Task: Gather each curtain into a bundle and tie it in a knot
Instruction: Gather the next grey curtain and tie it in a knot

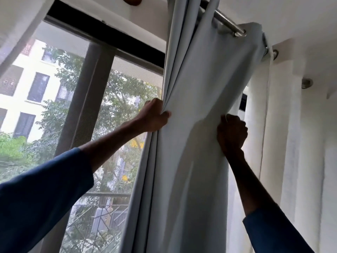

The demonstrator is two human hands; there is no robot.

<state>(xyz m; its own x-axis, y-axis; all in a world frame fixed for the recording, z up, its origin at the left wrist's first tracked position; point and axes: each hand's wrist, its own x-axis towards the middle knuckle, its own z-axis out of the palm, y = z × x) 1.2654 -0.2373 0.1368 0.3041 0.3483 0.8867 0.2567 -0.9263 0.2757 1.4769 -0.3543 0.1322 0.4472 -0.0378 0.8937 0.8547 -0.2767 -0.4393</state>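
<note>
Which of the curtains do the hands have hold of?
The pale grey curtain hanging from the metal rod: left hand and right hand grip its two edges. The white sheer curtain to its right is not gripped.

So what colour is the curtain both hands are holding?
Pale grey-blue and plain, no pattern: the curtain shows best in the head view.

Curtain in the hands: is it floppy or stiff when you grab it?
Probably floppy: the curtain creases where the left hand and right hand grip it. Likely fairly heavy, since it hangs in straight folds from the rod.
</note>
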